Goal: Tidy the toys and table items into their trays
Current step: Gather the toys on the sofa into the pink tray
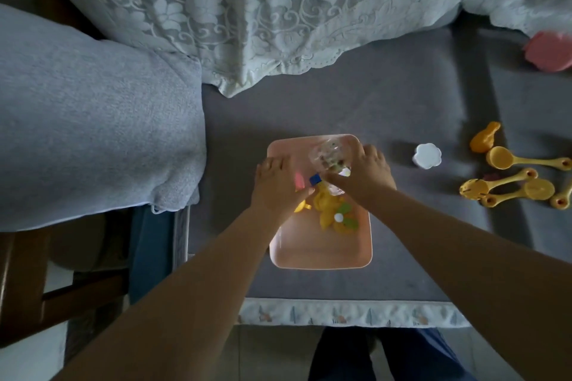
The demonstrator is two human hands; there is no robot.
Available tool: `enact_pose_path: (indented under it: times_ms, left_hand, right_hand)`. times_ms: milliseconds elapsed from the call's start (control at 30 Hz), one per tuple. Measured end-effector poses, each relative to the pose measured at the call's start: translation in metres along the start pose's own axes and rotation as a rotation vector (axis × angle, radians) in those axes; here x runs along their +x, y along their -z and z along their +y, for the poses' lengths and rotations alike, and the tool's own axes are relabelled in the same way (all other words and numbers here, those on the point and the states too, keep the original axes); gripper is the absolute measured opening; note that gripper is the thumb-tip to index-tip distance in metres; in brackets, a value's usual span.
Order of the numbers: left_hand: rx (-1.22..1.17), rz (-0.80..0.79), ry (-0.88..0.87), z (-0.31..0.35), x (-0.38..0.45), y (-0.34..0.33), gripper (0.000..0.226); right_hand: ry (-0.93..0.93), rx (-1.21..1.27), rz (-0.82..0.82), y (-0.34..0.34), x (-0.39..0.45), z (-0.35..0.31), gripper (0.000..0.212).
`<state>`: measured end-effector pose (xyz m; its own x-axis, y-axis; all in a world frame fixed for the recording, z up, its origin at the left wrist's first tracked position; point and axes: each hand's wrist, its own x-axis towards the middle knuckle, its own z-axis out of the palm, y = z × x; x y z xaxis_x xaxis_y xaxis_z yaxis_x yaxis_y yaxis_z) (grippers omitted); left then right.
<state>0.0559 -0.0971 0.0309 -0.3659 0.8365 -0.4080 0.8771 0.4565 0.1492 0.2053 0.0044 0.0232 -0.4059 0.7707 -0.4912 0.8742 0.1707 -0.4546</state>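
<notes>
A pink tray [309, 257] lies on the grey sofa seat in the middle of the head view. Yellow toy pieces [329, 210] with green and white bits lie in it, beside a small blue block [315, 179] and a pink piece [299, 180]. My right hand [363, 178] grips a clear round container [329, 153] with small items inside, over the tray's far end. My left hand [278, 184] hovers palm down over the tray's left side, its fingertips near the toys; whether it holds anything is hidden.
To the right on the seat lie a white flower-shaped cup [427, 155], several yellow measuring spoons [510, 182] and a yellow toy [484, 141]. A pink object [549, 51] sits far right. A lace cover [247, 9] drapes the backrest; a grey cushion [93, 133] fills the left.
</notes>
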Motion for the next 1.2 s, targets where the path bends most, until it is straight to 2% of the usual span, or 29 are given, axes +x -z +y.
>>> enact_pose_path:
  times_ms: [133,233,333,633,767,833,900,1100,1200]
  left_hand:
    - [0.034,-0.085,0.045,-0.008,-0.011,-0.009,0.078]
    - [-0.044,-0.147,0.170,-0.003,-0.013,-0.016,0.079]
    - [-0.152,-0.258,0.264,0.005,-0.011,-0.021,0.084]
    - [-0.099,-0.329,0.135,0.068,0.010,-0.006,0.078]
    - [-0.082,-0.347,0.137,0.108,0.020,-0.011,0.088]
    - [-0.071,-0.320,0.169,0.131,0.024,-0.015,0.086]
    - [-0.017,-0.222,0.172,0.151,0.031,-0.017,0.082]
    - [-0.013,-0.028,-0.135,0.216,0.064,-0.015,0.070]
    - [0.024,-0.032,-0.246,0.249,0.082,-0.023,0.068]
  right_hand:
    - [-0.098,-0.109,0.136,-0.003,-0.011,0.005,0.059]
    - [-0.214,-0.117,0.066,-0.002,-0.011,0.015,0.050]
    - [-0.253,-0.182,-0.008,-0.005,-0.006,0.024,0.045]
    - [-0.212,-0.242,0.010,0.042,0.005,0.050,0.043]
    - [-0.192,-0.254,0.013,0.071,0.011,0.085,0.050]
    - [-0.166,-0.249,0.026,0.081,0.017,0.108,0.047]
    - [-0.142,-0.229,0.059,0.085,0.024,0.129,0.042]
    - [-0.170,-0.265,0.155,0.103,0.045,0.173,0.038]
    - [-0.112,-0.313,0.160,0.108,0.057,0.199,0.039]
